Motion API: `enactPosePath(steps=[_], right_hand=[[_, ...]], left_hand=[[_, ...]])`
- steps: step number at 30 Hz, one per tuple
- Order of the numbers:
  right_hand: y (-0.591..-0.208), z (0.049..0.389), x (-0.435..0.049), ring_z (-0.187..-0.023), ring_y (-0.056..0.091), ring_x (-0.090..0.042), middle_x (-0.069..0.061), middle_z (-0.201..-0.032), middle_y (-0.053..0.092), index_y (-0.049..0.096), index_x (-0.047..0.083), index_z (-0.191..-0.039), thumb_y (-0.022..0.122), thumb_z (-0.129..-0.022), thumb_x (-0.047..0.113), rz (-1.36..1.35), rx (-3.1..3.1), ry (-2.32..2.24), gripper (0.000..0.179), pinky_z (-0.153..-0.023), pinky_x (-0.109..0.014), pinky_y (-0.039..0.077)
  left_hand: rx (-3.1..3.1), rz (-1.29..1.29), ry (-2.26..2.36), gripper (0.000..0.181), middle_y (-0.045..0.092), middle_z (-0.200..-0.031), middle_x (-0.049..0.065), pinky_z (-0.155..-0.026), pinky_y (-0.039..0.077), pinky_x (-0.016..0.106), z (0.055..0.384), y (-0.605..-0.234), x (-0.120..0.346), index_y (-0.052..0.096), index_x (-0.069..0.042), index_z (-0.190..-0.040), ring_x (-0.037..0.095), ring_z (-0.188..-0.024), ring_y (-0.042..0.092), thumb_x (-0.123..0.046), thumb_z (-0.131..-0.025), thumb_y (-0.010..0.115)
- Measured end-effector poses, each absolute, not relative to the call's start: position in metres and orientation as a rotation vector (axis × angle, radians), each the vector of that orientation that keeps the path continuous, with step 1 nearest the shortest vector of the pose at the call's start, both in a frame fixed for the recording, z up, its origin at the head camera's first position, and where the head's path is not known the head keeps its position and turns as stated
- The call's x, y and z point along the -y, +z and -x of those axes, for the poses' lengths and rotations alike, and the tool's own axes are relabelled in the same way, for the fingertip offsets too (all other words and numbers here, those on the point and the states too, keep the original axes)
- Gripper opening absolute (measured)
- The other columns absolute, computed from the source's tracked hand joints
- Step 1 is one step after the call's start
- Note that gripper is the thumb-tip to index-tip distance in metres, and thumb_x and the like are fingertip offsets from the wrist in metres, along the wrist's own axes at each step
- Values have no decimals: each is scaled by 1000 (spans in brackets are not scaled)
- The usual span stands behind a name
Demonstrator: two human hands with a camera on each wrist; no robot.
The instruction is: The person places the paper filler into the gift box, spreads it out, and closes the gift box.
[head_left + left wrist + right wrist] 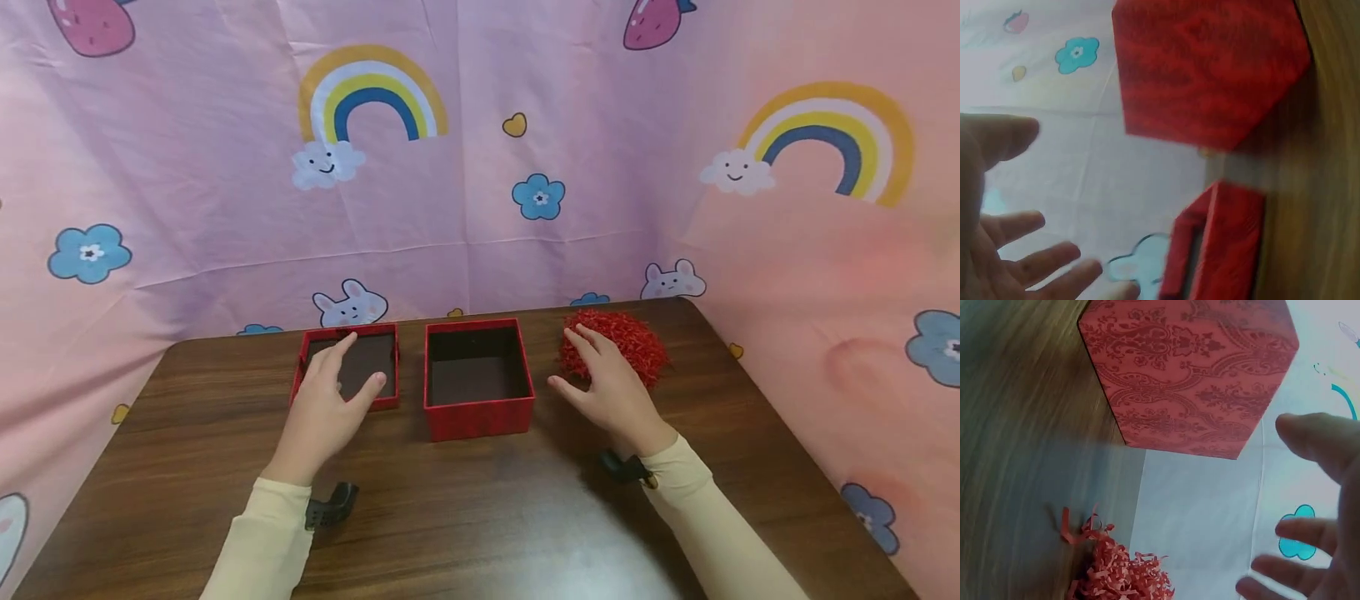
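Observation:
A square red box with a dark inside stands open-topped in the middle of the table, its sides patterned in the right wrist view. To its left lies a shallow red lid, dark inside, its hollow facing up. My left hand is over the lid, fingers spread and holding nothing. On the right sits a heap of red shredded paper. My right hand hovers at the near left side of that heap, fingers apart and holding nothing; it hides part of the shreds.
The brown wooden table has its back edge close to a pink and lilac patterned cloth, which also hangs along both sides. Each sleeved wrist carries a black camera mount.

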State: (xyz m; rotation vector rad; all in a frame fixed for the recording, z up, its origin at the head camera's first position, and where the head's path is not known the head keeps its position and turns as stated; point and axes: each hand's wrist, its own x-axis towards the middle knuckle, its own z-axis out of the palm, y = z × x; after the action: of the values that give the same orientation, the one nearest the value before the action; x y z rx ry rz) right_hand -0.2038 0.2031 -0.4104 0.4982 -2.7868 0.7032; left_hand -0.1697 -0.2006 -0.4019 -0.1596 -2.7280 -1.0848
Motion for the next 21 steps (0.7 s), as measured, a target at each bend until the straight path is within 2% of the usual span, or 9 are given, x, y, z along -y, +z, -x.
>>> enactPosePath(steps=[3, 6, 12, 21], right_hand=[[-407, 208, -205, -143, 43, -38, -17, -156, 47, 50, 8, -152, 77, -92, 40, -560, 2766, 732, 73, -115, -61, 40], [-401, 219, -217, -142, 44, -39, -17, -154, 50, 53, 5, -148, 76, -95, 30, -588, 2764, 758, 63, -117, -61, 37], [-386, 257, -259, -143, 40, -45, -24, -153, 46, 49, 3, -150, 68, -101, 20, -528, 2922, 764, 56, -117, -65, 33], [-382, 296, -283, -146, 36, -48, -27, -158, 40, 39, 0, -157, 74, -97, 27, -653, 3171, 667, 74, -118, -65, 32]], left_hand=[[2726, 201, -1368, 76, 43, -156, 19, -104, 50, 61, 176, -406, 201, 29, -17, -163, 40, -137, 52, -50, -102, 61], [2717, 221, -1716, 72, 48, -153, 20, -105, 51, 58, 182, -411, 198, 29, -18, -163, 39, -136, 53, -46, -104, 60], [2692, 192, -2105, 72, 46, -153, 21, -106, 51, 54, 194, -422, 178, 28, -20, -163, 41, -141, 47, -43, -104, 62], [2670, 128, -2225, 71, 37, -159, 22, -96, 57, 55, 199, -432, 156, 27, -19, -162, 45, -140, 47, -35, -104, 64]])
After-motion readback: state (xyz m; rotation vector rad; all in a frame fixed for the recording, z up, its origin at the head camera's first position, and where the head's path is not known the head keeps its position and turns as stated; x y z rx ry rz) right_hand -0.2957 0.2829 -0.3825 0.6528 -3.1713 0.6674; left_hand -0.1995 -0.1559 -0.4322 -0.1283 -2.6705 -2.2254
